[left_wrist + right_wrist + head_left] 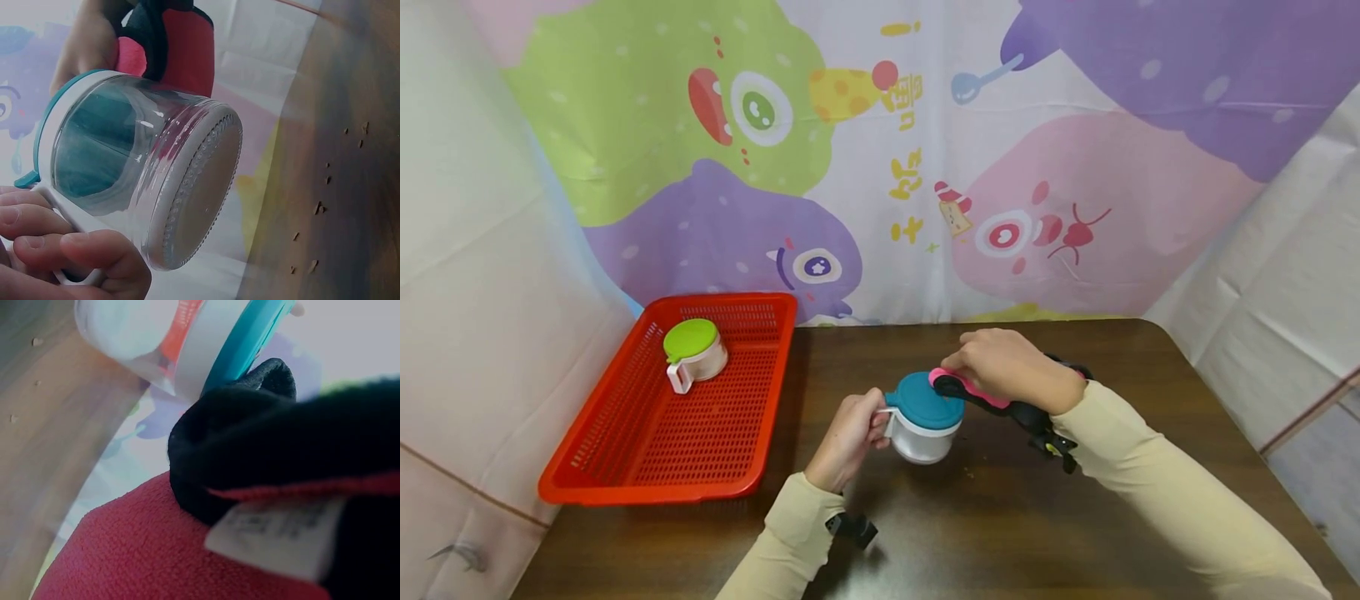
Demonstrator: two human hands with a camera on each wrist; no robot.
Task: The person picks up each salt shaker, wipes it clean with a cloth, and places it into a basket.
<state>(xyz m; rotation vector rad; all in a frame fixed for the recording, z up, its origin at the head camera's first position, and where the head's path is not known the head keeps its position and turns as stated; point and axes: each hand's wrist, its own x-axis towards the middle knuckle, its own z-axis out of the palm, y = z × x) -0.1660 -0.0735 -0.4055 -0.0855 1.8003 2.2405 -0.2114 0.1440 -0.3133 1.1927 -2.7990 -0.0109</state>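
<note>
My left hand (850, 429) grips the white handle of a clear seasoning jar (923, 442) with a teal lid (928, 402). The jar is held up off the table and, in the left wrist view, looks see-through with a ribbed base (209, 187). In my right hand (1009, 367) is a pink cloth with black edging (981, 395), its edge touching the lid's right side. Up close in the right wrist view, the cloth (125, 550) looks fuzzy and carries a white label (275, 534). My right fingertips are mostly hidden.
A red plastic basket (763, 417) stands at the table's left. Inside it sits a similar jar with a green lid (691, 339). Several small brown crumbs (320, 207) lie on the brown wooden table (1037, 517). A cartoon-printed curtain (865, 108) hangs behind.
</note>
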